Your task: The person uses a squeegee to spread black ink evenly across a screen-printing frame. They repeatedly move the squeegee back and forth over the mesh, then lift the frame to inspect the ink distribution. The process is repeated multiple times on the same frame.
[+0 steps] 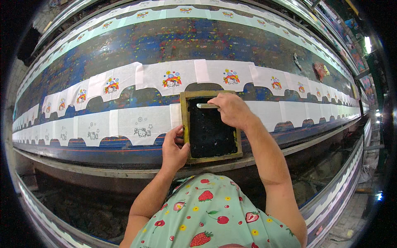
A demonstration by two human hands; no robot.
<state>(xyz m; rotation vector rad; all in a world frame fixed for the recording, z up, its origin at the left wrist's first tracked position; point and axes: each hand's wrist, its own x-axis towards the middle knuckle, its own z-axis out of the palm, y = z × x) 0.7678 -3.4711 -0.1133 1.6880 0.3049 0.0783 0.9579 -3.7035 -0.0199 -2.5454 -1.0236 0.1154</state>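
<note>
In front of me a screen printing frame (240, 140) with a yellowed rim lies on the near row of white fabric pieces. Black ink (211, 132) covers its mesh. My left hand (175, 146) grips the frame's left side, thumb on the rim and fingers curled round its outer edge. At the top of the frame my right hand (231, 109) is closed round a squeegee (206, 106), whose pale, bar-shaped end sticks out to the left over the ink. To the left of the frame, a fabric piece (142, 131) carries a black outline print; those to the right look plain.
Behind lies a row of fabric pieces (165, 78) with coloured prints, and farther rows follow the long, paint-spotted table (165, 41). A crumpled reddish rag (320, 71) and a grey tool-like object (297, 62) lie at right. The table's rail (115, 172) runs before me.
</note>
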